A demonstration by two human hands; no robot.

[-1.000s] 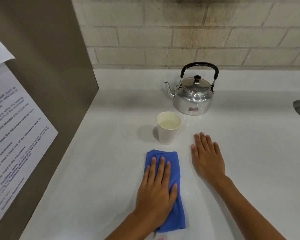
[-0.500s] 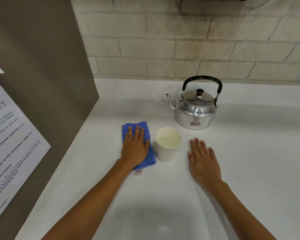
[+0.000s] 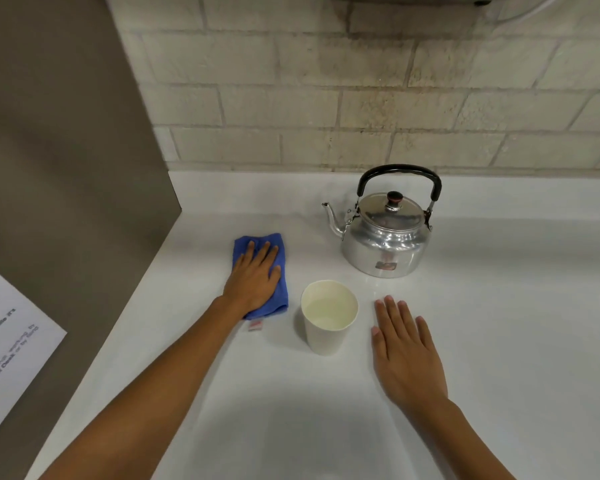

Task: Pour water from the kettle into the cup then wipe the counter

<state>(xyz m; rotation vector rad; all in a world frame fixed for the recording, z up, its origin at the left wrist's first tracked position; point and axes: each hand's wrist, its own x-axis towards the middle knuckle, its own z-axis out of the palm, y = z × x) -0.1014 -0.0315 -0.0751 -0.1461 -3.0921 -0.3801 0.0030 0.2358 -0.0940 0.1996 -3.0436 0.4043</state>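
White countertop (image 3: pixel 499 341) beneath a brick wall: left hand (image 3: pixel 255 278), fingers flat and slightly spread, presses a folded blue cloth (image 3: pixel 281 271) near the brown side panel (image 3: pixel 66 150); right hand (image 3: pixel 407 355) lies flat, fingers together, beside the water-filled white paper cup (image 3: pixel 328 320); the shiny metal kettle (image 3: pixel 387 237) stands behind, with open counter rightward.

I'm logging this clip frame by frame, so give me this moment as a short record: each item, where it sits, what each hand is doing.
kettle: shiny metal kettle with black handle, upright at the back of the counter, lid on, spout pointing left
cup: white paper cup, upright in front of the kettle, holding water
cloth: folded blue cloth, left of the cup, flat on the counter
left hand: pressed flat on the cloth
right hand: flat on the counter right of the cup, holding nothing
counter: white counter
stage: pouring appears done, wiping under way
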